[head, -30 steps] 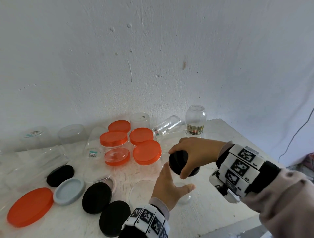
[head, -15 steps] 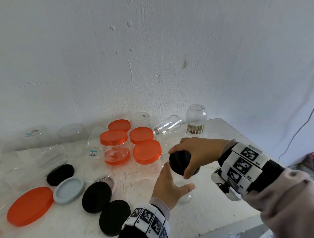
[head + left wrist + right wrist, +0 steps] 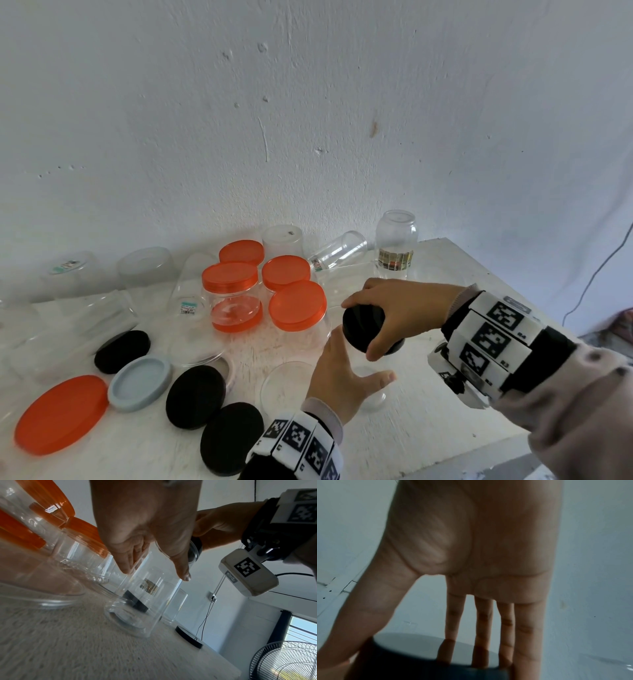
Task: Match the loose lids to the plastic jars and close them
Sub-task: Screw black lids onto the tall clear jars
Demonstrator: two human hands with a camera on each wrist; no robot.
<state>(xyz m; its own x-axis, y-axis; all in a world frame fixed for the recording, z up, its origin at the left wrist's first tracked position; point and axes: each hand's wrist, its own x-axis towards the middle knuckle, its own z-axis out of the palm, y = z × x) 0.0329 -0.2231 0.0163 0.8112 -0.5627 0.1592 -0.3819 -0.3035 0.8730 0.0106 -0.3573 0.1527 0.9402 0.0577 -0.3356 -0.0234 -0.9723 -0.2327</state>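
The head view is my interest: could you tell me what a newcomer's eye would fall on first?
The right hand gripping a black lid atop the clear jar that the left hand holds, at centre right. Behind them, a cluster of bright orange-lidded jars stands near the wall, and loose lids in black, grey and orange lie at front left on the table.

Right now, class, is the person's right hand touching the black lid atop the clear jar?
Touching. The head view shows the right hand with its thumb and fingers curled round the rim of the black lid, with no gap between them.
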